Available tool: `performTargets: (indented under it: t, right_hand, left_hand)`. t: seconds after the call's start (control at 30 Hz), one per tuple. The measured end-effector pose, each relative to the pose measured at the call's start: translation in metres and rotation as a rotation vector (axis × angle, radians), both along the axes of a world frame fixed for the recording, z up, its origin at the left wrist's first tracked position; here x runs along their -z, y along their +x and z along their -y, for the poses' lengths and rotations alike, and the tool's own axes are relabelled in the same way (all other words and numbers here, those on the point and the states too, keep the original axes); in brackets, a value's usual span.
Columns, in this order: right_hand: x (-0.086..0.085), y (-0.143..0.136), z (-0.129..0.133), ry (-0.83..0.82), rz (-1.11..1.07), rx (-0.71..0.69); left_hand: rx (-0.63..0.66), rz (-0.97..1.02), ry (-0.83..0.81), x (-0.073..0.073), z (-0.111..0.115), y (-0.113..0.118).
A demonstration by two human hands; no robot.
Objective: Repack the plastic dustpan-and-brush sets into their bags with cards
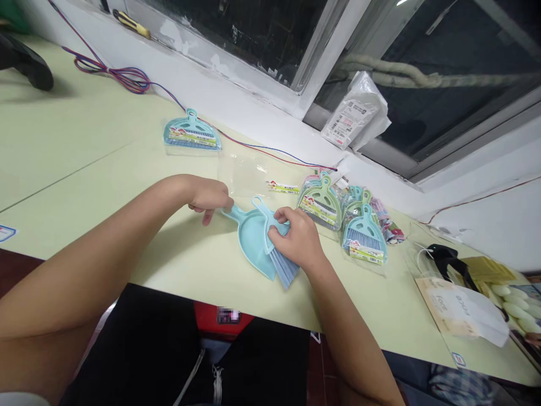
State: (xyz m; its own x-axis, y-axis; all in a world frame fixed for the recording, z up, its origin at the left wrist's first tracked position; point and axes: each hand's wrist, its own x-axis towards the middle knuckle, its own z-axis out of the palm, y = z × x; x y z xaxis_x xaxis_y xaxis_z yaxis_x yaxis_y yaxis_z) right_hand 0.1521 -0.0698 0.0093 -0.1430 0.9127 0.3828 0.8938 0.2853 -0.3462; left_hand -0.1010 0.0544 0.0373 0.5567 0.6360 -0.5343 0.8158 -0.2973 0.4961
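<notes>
Gripping a blue dustpan (pixel 250 237) by the end of its handle with the left hand (pixel 211 198), mostly closed apart from one finger sticking out loose. Can't tell the exact firmness of that grip from here. Holding the matching brush (pixel 282 266) in the right hand (pixel 298 234), curled around the head and not open by much. Seeing the dustpan over the table (pixel 127 169), near the front edge, open face up. Got the brush slanted across its right side, bristle end out past the rim.

Also spotting, just beyond the dustpan, a clear bag (pixel 245 175) and a label (pixel 284 187). Farther back on the left, a packed blue set (pixel 192 135) near the wall. Over to the right, packed sets in two bunches: green on top in one (pixel 323 203), blue at the front of the other (pixel 366 239). Plus a coiled cable (pixel 127 79) at back left and a white packet (pixel 355 113) up by the window.
</notes>
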Motion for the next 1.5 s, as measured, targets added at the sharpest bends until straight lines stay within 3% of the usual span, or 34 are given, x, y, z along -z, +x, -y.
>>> performTargets:
  t: [0.27, 0.47, 0.87, 1.07, 1.3, 1.5]
  right_hand:
    - [-0.001, -0.001, 0.001, -0.004, 0.011, -0.01]
    - [-0.001, -0.002, 0.0, -0.019, 0.023, -0.01]
    - [-0.002, 0.005, -0.003, -0.091, 0.018, -0.035]
    - [0.004, 0.003, -0.005, -0.153, 0.017, -0.125]
    - [0.014, 0.005, -0.01, -0.184, -0.009, -0.16]
    - [0.02, 0.004, -0.012, -0.188, -0.039, -0.226]
  left_hand:
    - [-0.04, 0.052, -0.101, 0.0, 0.005, 0.012]
    - [0.011, 0.08, -0.139, 0.009, 0.005, 0.017]
    - [0.064, 0.119, -0.15, 0.009, 0.003, 0.022]
    - [0.061, 0.264, -0.28, 0.024, -0.004, 0.022]
    - [0.148, 0.534, -0.594, 0.043, -0.013, 0.025]
    - [0.184, 0.559, -0.57, 0.046, -0.012, 0.028]
